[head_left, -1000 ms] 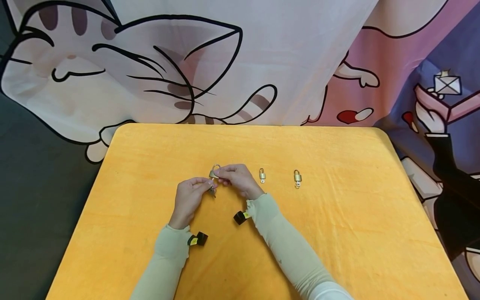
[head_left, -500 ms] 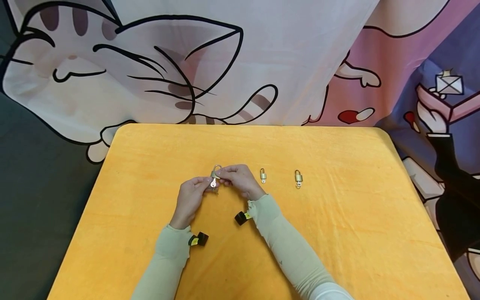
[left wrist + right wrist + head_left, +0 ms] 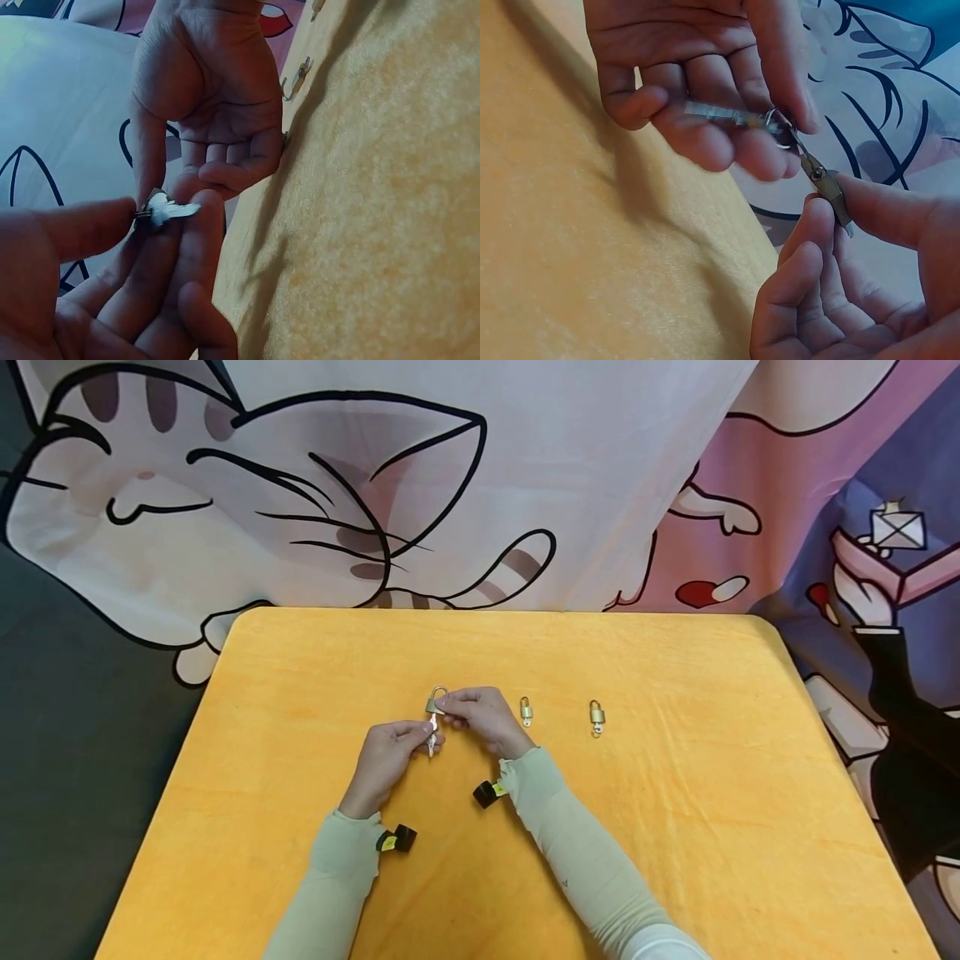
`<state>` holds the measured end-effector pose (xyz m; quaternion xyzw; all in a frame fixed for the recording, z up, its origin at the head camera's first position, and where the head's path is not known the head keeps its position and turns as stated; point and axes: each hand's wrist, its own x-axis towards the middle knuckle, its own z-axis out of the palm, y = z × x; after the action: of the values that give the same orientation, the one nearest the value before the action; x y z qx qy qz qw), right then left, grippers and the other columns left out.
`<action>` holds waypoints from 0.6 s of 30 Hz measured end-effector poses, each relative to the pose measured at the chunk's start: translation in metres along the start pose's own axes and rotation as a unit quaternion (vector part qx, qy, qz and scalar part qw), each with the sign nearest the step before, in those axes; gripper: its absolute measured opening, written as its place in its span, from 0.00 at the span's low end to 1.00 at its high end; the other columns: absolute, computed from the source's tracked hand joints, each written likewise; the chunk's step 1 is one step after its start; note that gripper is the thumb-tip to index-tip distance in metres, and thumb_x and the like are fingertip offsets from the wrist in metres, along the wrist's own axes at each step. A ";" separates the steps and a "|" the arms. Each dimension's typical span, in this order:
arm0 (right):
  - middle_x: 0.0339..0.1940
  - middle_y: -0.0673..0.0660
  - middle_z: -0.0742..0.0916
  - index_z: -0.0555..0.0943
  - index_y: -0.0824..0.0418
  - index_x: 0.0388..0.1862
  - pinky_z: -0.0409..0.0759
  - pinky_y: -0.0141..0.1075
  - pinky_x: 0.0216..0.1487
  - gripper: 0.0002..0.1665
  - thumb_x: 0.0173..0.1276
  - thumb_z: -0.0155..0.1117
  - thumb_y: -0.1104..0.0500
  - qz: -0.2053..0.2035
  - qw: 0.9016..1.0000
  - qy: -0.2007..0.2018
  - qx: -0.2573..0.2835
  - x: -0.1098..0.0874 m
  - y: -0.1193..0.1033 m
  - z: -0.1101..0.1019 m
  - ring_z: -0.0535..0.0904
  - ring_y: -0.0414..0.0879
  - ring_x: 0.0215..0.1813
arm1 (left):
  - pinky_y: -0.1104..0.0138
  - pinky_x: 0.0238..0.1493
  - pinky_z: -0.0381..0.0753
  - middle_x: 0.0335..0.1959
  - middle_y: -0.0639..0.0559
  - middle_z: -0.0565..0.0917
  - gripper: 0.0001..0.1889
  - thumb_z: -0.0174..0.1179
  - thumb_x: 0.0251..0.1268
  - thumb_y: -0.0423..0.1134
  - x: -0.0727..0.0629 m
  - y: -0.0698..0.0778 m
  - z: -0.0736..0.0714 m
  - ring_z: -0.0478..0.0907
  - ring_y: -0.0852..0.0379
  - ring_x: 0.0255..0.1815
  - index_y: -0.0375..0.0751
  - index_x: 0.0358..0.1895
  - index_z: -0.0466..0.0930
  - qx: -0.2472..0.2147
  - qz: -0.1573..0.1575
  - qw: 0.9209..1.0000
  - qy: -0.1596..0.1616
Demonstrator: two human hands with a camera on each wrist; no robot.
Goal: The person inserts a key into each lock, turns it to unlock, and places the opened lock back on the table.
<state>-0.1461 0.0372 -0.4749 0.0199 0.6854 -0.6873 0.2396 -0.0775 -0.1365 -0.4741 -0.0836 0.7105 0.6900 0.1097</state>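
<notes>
A small brass padlock (image 3: 432,705) is held above the table, its shackle pointing away from me. My right hand (image 3: 483,718) pinches the lock body (image 3: 834,196) between thumb and fingers. My left hand (image 3: 382,760) pinches a key (image 3: 801,144) at the lock's lower end. A second silver key (image 3: 174,211) hangs from the same ring and lies across the left fingers. Whether the shackle is sprung loose is too small to tell.
Two more brass padlocks lie on the yellow table (image 3: 675,827) to the right of my hands: a nearer padlock (image 3: 527,712) and a farther padlock (image 3: 597,717), each with something silver at its lower end. A cartoon-printed cloth (image 3: 585,485) hangs behind the table's far edge.
The keys below the padlock have turned and swung, and the loose one now hangs downward in the head view. Left fingers have shifted slightly on the key; both hands moved a little right.
</notes>
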 end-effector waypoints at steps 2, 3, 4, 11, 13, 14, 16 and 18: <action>0.28 0.55 0.88 0.87 0.71 0.42 0.79 0.33 0.35 0.12 0.69 0.69 0.61 0.000 1.000 -0.004 0.002 -0.001 -0.001 0.000 0.80 0.43 0.30 | 0.61 0.45 0.84 0.35 0.41 0.89 0.17 0.61 0.74 0.40 0.000 0.000 0.000 0.88 0.46 0.39 0.25 0.46 0.86 0.001 0.000 1.000 0.003; 0.29 0.55 0.88 0.87 0.71 0.43 0.79 0.33 0.36 0.12 0.69 0.69 0.61 0.000 1.000 -0.006 0.002 -0.001 -0.001 0.000 0.80 0.43 0.30 | 0.61 0.45 0.84 0.35 0.41 0.89 0.16 0.61 0.73 0.40 0.000 0.000 0.000 0.88 0.46 0.39 0.25 0.46 0.86 0.002 0.000 1.000 0.006; 0.29 0.56 0.88 0.87 0.71 0.43 0.79 0.33 0.36 0.12 0.69 0.69 0.61 0.001 1.000 -0.008 0.001 -0.002 -0.001 0.000 0.80 0.44 0.31 | 0.61 0.44 0.84 0.35 0.41 0.89 0.16 0.62 0.73 0.40 0.000 0.000 0.000 0.88 0.45 0.39 0.25 0.45 0.87 0.004 -0.001 1.000 0.010; 0.33 0.59 0.87 0.86 0.72 0.43 0.81 0.36 0.40 0.12 0.69 0.69 0.62 -0.003 1.000 -0.028 0.006 -0.003 -0.004 0.000 0.80 0.46 0.34 | 0.66 0.42 0.84 0.30 0.44 0.90 0.15 0.65 0.70 0.40 -0.003 0.001 0.005 0.88 0.49 0.33 0.28 0.40 0.89 0.015 -0.017 0.999 0.041; 0.33 0.59 0.87 0.86 0.72 0.42 0.81 0.37 0.40 0.12 0.69 0.69 0.62 -0.005 0.999 -0.032 0.004 -0.004 -0.005 0.000 0.80 0.47 0.34 | 0.67 0.43 0.83 0.29 0.45 0.89 0.14 0.64 0.69 0.40 -0.003 0.002 0.006 0.88 0.49 0.33 0.28 0.40 0.89 0.017 -0.018 0.999 0.047; 0.32 0.59 0.87 0.86 0.72 0.42 0.81 0.37 0.40 0.12 0.69 0.69 0.62 -0.005 0.999 -0.033 0.003 -0.004 -0.005 0.000 0.80 0.48 0.34 | 0.68 0.43 0.82 0.29 0.45 0.89 0.14 0.64 0.69 0.39 -0.003 0.002 0.006 0.88 0.49 0.33 0.28 0.39 0.89 0.017 -0.019 0.999 0.048; 0.31 0.58 0.87 0.86 0.72 0.42 0.81 0.37 0.40 0.11 0.68 0.69 0.62 -0.005 0.999 -0.036 0.001 -0.003 -0.005 0.000 0.80 0.48 0.34 | 0.67 0.42 0.83 0.28 0.45 0.89 0.14 0.64 0.69 0.39 -0.004 0.003 0.007 0.88 0.48 0.33 0.28 0.39 0.89 0.016 -0.020 0.998 0.050; 0.31 0.57 0.87 0.86 0.72 0.42 0.81 0.38 0.40 0.11 0.68 0.69 0.62 -0.005 0.999 -0.038 0.001 -0.003 -0.006 0.000 0.80 0.49 0.34 | 0.66 0.42 0.83 0.28 0.44 0.89 0.13 0.64 0.68 0.39 -0.004 0.003 0.007 0.88 0.48 0.33 0.28 0.39 0.89 0.014 -0.021 0.998 0.051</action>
<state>-0.1452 0.0379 -0.4681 -0.0100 0.6754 -0.6892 0.2621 -0.0744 -0.1298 -0.4706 -0.1324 0.7230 0.6723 0.0886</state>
